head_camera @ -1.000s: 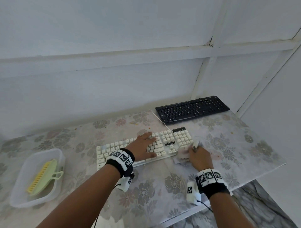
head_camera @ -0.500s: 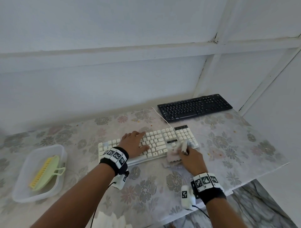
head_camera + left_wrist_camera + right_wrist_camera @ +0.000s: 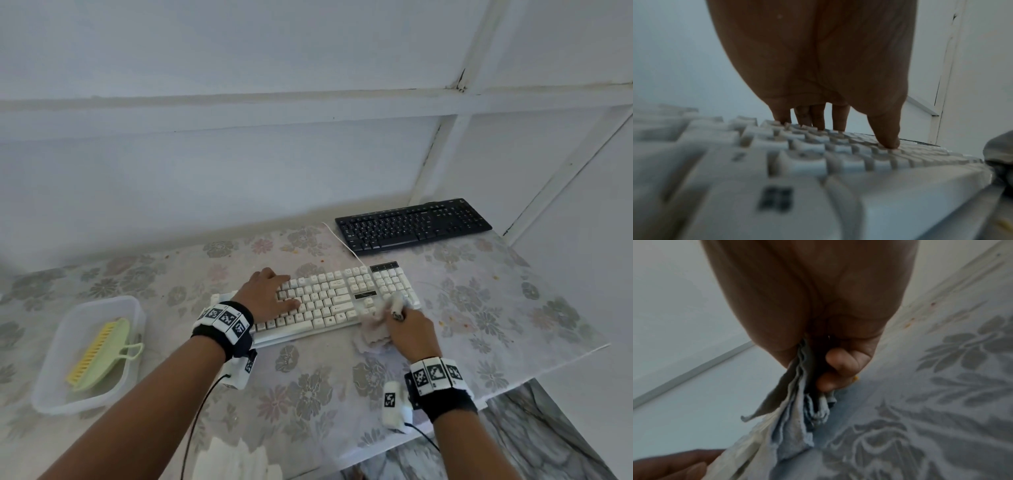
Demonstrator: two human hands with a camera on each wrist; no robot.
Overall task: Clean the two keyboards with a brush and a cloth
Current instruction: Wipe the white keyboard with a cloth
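A white keyboard [image 3: 329, 298] lies in the middle of the flowered table [image 3: 479, 308]. My left hand [image 3: 267, 298] lies flat on its left half, fingers [image 3: 818, 118] straight and pressing the keys [image 3: 818, 155]. My right hand [image 3: 407, 325] grips a crumpled pale cloth [image 3: 376, 325] at the keyboard's front right corner; in the right wrist view the curled fingers [image 3: 840, 369] pinch the cloth [image 3: 795, 415] above the tablecloth. A black keyboard [image 3: 412, 224] sits at the back right by the wall. A green brush [image 3: 99, 353] with yellow bristles lies in a clear tub.
The clear plastic tub [image 3: 68, 401] stands at the front left of the table. A white cable [image 3: 339, 240] runs from the white keyboard toward the wall. The table's right edge [image 3: 555, 366] drops off close to my right wrist.
My left hand slid left along the white keyboard. My right hand with the cloth moved left along the keyboard's front right area, then back toward the corner.
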